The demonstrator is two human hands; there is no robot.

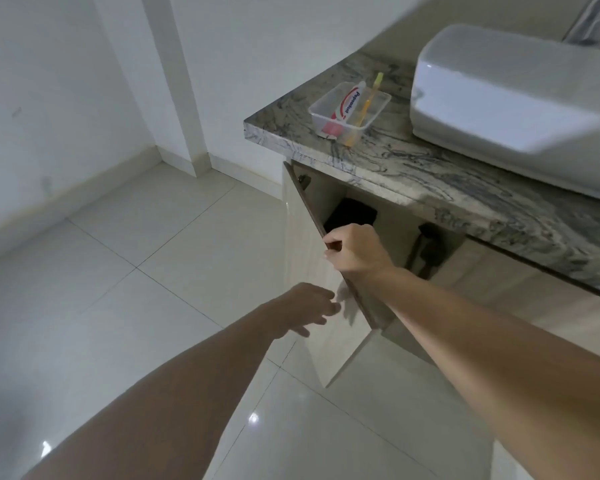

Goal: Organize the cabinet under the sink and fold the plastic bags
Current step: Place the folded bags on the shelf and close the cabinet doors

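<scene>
the right hand (355,249) grips the top edge of the pale, glossy cabinet door (303,271), fingers curled over its dark inner rim, while the door stands swung partly out from the under-sink cabinet (378,216) beneath the grey veined stone counter (413,161). the left hand (309,308) hovers just beside the door's outer face, lower down, fingers loosely spread and holding nothing; whether a fingertip touches the door cannot be told. inside the opening, near the upper left corner, sits something black and soft-looking (352,213), possibly a bag, though it is too dark to say, and a dark pipe or fitting (425,251) hangs further right. no plastic bags can be made out for certain. on the counter near its left corner rests a clear plastic tub (349,110) with a red and white toothpaste tube (347,107) and a yellow toothbrush (366,105) in it, and the white ceramic basin (513,95) sits toward the right edge. this reads as the very first step: getting the cabinet open, with sorting and folding not yet begun. the next move likely calls for swinging the door fully wide, crouching for a proper look, and freeing a hand to draw the contents out onto the pale tiled floor (153,254).
</scene>
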